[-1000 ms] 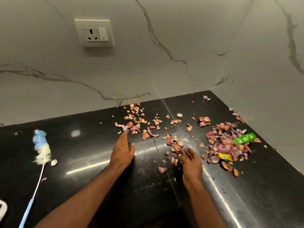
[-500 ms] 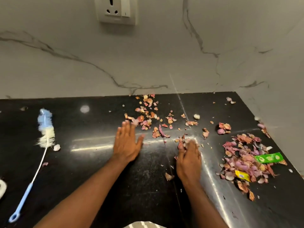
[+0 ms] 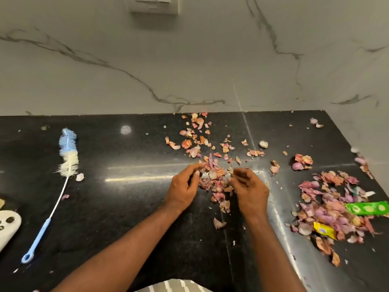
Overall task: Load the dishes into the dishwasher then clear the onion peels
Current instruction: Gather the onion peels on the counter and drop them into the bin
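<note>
Pink and orange onion peels lie scattered over the black countertop point(image 3: 130, 207). A small heap of peels point(image 3: 214, 180) sits between my two hands. My left hand point(image 3: 183, 188) is cupped on the heap's left side, fingers curled and touching the peels. On the heap's right side, my right hand point(image 3: 249, 188) curls inward the same way. Neither hand has lifted any peels. More loose peels point(image 3: 195, 142) lie behind the heap toward the wall. A larger pile of peels point(image 3: 334, 207) lies at the right. No dishes or dishwasher are in view.
A blue and white bottle brush point(image 3: 63, 165) lies at the left. A white object point(image 3: 7, 226) sits at the left edge. A green wrapper point(image 3: 367, 208) and a yellow wrapper point(image 3: 324, 229) rest in the right pile. Marble walls bound the back and right; a wall socket point(image 3: 153, 4) is above.
Both hands have moved toward each other and curled from flat to cupped, sweeping scattered peels into a small heap between them. The camera has tilted further down.
</note>
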Demonstrator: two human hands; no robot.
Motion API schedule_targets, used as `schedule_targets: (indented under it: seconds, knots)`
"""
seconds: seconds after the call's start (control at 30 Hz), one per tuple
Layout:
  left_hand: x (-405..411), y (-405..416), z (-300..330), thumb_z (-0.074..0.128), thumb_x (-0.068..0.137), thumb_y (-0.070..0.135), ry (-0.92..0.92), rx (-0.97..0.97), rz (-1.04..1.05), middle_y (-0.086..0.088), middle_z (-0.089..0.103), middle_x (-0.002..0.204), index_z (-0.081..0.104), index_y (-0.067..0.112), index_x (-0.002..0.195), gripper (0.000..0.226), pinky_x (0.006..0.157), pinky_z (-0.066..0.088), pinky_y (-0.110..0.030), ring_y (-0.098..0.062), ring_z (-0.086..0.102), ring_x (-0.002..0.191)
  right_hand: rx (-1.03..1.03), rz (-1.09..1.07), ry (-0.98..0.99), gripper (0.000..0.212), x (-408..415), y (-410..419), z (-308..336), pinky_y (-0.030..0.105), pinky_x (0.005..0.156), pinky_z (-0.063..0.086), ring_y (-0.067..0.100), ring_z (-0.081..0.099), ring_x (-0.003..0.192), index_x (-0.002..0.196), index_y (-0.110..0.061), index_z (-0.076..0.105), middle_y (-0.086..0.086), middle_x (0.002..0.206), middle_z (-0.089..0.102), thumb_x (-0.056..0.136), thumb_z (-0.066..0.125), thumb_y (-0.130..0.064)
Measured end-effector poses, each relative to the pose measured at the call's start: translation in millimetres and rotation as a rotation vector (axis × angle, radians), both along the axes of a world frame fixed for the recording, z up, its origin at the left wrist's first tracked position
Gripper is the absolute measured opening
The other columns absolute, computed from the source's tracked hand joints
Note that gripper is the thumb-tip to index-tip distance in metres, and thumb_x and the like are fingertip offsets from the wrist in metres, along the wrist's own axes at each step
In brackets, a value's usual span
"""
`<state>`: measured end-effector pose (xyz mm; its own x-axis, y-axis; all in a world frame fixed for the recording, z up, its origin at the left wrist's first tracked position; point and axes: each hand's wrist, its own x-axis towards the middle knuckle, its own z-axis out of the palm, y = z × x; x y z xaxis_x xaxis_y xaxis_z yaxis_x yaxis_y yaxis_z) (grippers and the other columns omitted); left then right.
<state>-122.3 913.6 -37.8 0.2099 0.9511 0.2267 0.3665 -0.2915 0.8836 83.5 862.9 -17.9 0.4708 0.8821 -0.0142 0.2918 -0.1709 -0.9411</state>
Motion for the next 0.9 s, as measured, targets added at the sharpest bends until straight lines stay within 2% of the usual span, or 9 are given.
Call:
schedule_targets:
  seconds: [0.07,0.13,0.23,0.33,0.5,0.6,0.7,0.8,0.9]
  knots:
    - [2.0,-7.1,1.2,0.058,0.107,0.019,0.093,0.112,-0.126,0.005,0.066,0.14,0.062,0.019,0.142,0.035,0.111,0.049,-0.04,-0.001,0.055,0.135,-0.005,-0.022,-0.124,0.014,9.2,-2.5,-3.3,0.022,0.086,0.06,-0.006,0.071,0.095,0.106,-0.04,0.077,-0.027,0.098,0.075,0.094,0.077,-0.033]
    - [6.1,-19.2,0.3,0.061,0.106,0.026,0.245,0.333,-0.412,0.001,0.055,0.154,0.055,0.018,0.149,0.045,0.124,0.035,-0.04,-0.008,0.038,0.152,0.04,-0.021,-0.167,0.012,14.8,-4.0,-9.7,0.019,0.086,0.057,-0.006,0.07,0.098,0.108,-0.038,0.078,-0.026,0.1,0.075,0.099,0.07,-0.034]
    - [17.3,-46.6,-10.0,0.062,0.106,0.03,0.349,0.638,-0.986,-0.007,0.047,0.162,0.055,0.013,0.151,0.048,0.128,0.026,-0.045,-0.02,0.03,0.158,0.143,-0.068,-0.027,0.017,23.1,-4.6,-23.5,0.022,0.087,0.058,0.005,0.073,0.101,0.111,-0.028,0.079,-0.014,0.104,0.078,0.104,0.064,-0.023]
    - [28.1,-60.0,-17.9,0.059,0.108,0.029,0.437,0.623,-1.344,-0.01,0.04,0.166,0.048,0.012,0.156,0.052,0.13,0.019,-0.041,-0.023,0.03,0.158,0.247,-0.159,0.19,0.021,33.2,-5.9,-33.7,0.033,0.092,0.06,0.023,0.074,0.106,0.113,-0.015,0.077,0.003,0.108,0.079,0.106,0.058,-0.022]
    - [30.2,-21.3,-11.5,0.037,0.111,0.051,0.774,0.54,-1.162,-0.001,0.009,0.176,0.016,0.023,0.168,0.067,0.132,-0.005,-0.042,-0.016,-0.003,0.163,0.325,-0.3,0.71,0.027,48.1,-1.1,-27.8,0.038,0.097,0.06,0.031,0.072,0.107,0.108,-0.006,0.075,0.017,0.106,0.077,0.11,0.05,-0.016]
    - [25.1,11.5,-5.7,0.018,0.109,0.065,0.994,0.416,-0.891,0.0,-0.008,0.175,-0.003,0.026,0.168,0.074,0.129,-0.016,-0.047,-0.019,-0.019,0.161,0.276,-0.271,0.682,0.031,47.4,2.6,-26.6,0.037,0.094,0.062,0.029,0.073,0.104,0.102,-0.007,0.076,0.016,0.103,0.077,0.111,0.048,-0.019]
    - [24.8,25.2,4.6,0.006,0.104,0.073,1.155,0.375,-0.619,-0.008,-0.008,0.175,0.0,0.017,0.168,0.085,0.123,-0.027,-0.048,-0.024,-0.025,0.159,0.278,-0.265,0.654,0.037,44.8,3.8,-26.2,0.035,0.089,0.063,0.032,0.073,0.101,0.1,-0.005,0.075,0.018,0.101,0.077,0.112,0.045,-0.023]
    - [24.9,12.4,11.0,0.009,0.106,0.071,1.035,0.427,-0.6,-0.01,-0.005,0.175,0.007,0.015,0.168,0.084,0.123,-0.028,-0.047,-0.024,-0.026,0.159,0.295,-0.263,0.641,0.042,44.4,4.3,-25.5,0.034,0.086,0.063,0.034,0.073,0.1,0.098,-0.007,0.076,0.018,0.098,0.077,0.112,0.044,-0.031]
    - [29.2,-16.5,3.1,0.028,0.11,0.06,0.811,0.573,-0.934,-0.007,0.001,0.176,0.011,0.018,0.168,0.074,0.13,-0.012,-0.043,-0.02,-0.014,0.162,0.303,-0.258,0.619,0.045,41.7,3.4,-23.6,0.034,0.083,0.063,0.031,0.075,0.095,0.091,-0.014,0.079,0.018,0.095,0.077,0.107,0.05,-0.045]
